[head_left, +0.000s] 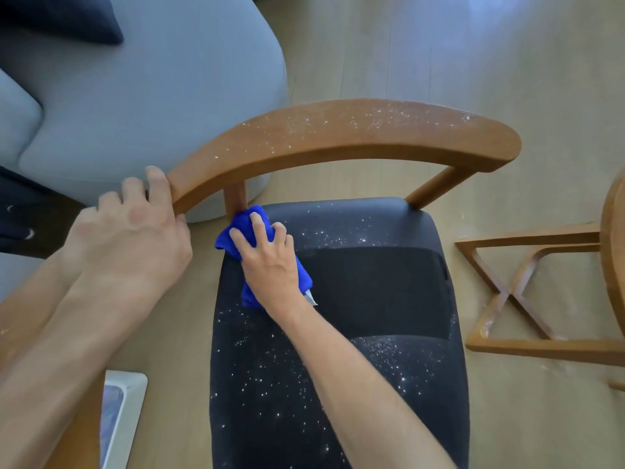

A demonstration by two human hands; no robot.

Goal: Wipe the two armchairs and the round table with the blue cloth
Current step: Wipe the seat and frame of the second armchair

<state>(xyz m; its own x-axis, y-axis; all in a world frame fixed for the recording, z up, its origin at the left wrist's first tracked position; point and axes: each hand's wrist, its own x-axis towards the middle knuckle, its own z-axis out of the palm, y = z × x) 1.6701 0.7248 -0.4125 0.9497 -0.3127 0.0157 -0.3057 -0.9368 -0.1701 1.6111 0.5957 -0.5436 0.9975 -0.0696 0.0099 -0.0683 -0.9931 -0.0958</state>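
An armchair with a curved wooden backrest rail [338,137] and a dark seat cushion [372,299] stands below me, both speckled with white crumbs. My left hand [135,231] grips the left end of the rail. My right hand [267,258] presses the bunched blue cloth [233,231] onto the seat's back left corner, beside the wooden post. A cleaner dark band runs across the seat to the right of the cloth. At the right edge a wooden rim and crossed legs [527,292] show, probably the round table.
A grey sofa [152,96] with a dark cushion [67,18] stands close behind the chair at left. A white box-like object [125,418] lies on the wooden floor [439,45] at lower left. White dust lies on the floor near the crossed legs.
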